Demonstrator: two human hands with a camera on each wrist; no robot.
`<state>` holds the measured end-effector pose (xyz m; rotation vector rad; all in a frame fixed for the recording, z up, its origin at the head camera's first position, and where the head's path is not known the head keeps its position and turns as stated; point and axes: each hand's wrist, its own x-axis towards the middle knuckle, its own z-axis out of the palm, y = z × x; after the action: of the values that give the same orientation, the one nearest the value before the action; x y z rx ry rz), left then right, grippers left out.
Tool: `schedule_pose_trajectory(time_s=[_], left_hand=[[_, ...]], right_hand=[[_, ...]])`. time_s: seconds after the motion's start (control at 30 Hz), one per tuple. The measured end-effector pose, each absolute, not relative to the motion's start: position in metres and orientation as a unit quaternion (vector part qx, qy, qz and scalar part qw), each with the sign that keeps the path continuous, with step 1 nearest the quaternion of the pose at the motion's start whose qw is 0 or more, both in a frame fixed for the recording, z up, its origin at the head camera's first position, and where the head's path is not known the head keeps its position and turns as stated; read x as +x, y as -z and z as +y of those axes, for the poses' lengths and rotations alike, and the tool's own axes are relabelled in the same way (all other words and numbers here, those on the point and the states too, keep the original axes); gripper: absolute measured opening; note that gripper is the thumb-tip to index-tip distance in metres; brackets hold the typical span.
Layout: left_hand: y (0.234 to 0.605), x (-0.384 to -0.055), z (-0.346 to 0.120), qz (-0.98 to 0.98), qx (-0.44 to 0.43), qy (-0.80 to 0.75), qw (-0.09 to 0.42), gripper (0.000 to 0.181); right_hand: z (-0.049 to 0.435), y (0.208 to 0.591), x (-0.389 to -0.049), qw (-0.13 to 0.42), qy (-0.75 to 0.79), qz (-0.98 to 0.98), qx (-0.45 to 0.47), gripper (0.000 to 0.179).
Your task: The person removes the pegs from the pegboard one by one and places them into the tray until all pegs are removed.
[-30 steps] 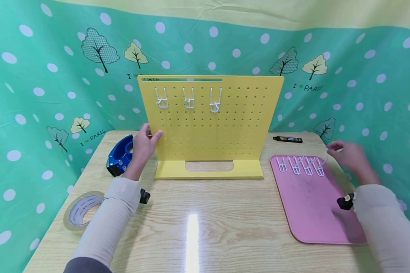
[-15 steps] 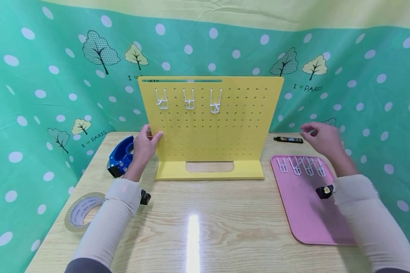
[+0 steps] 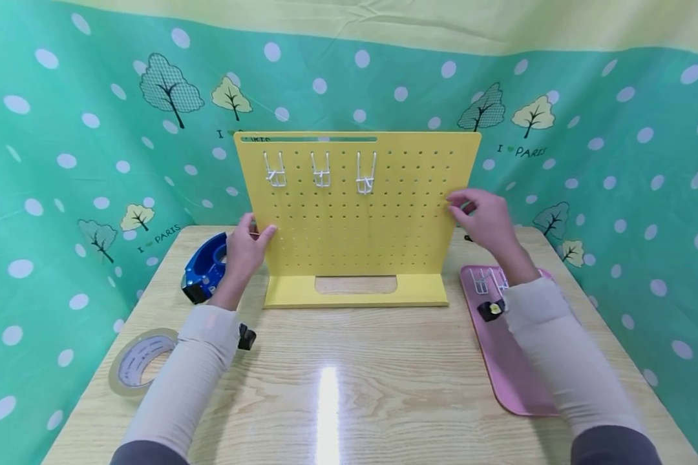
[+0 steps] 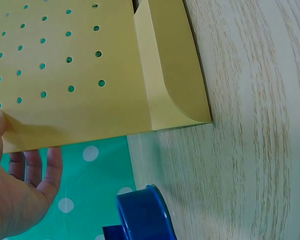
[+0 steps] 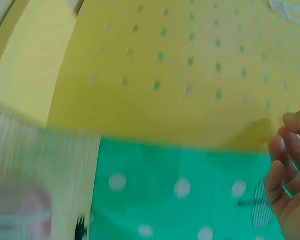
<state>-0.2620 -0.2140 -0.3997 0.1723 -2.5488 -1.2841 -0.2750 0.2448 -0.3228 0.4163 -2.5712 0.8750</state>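
A yellow pegboard (image 3: 407, 248) stands upright on its base at the middle of the table. Three white wire hooks (image 3: 322, 174) hang from its upper left holes. My left hand (image 3: 247, 248) grips the board's left edge, thumb on the front face and fingers behind, as the left wrist view confirms. At the right edge is my right hand (image 3: 483, 216), its fingers loosely bent near the board's face; no object shows between them. More white wire hooks (image 3: 480, 281) lie on the pink tray (image 3: 500, 361), partly hidden by the right wrist.
A blue tape dispenser (image 3: 200, 271) sits left of the board, and a roll of tape (image 3: 125, 361) lies nearer the left front. Only the tip of a black pen-like thing (image 3: 468, 238) shows behind the right hand. A patterned green curtain (image 3: 360, 84) hangs behind.
My right hand has left the far right side of the tray, where it held something thin and pale, and moved left to the board's right edge. The left hand keeps its hold.
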Motion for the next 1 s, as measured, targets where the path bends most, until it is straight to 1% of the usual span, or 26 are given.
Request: schedule_pose_trajectory(time_s=[0.2, 0.37, 0.53, 0.77, 1.0], left_hand=[[0.400, -0.261, -0.213, -0.883, 0.061, 0.447, 0.131, 0.046], [0.399, -0.260, -0.213, -0.884, 0.055, 0.445, 0.135, 0.047], [0.399, -0.260, -0.214, -0.883, 0.052, 0.444, 0.142, 0.047], [0.400, -0.260, -0.214, -0.884, 0.055, 0.441, 0.143, 0.047], [0.400, -0.261, -0.212, -0.883, 0.053, 0.443, 0.147, 0.046]], right_hand=[[0.197, 0.320, -0.280, 0.221, -0.321, -0.901, 0.191, 0.019], [0.166, 0.313, -0.281, 0.237, -0.308, -0.893, 0.225, 0.020], [0.140, 0.305, -0.286, 0.277, -0.305, -0.876, 0.252, 0.021], [0.112, 0.301, -0.289, 0.312, -0.290, -0.870, 0.249, 0.020], [0.098, 0.300, -0.290, 0.338, -0.271, -0.870, 0.234, 0.016]])
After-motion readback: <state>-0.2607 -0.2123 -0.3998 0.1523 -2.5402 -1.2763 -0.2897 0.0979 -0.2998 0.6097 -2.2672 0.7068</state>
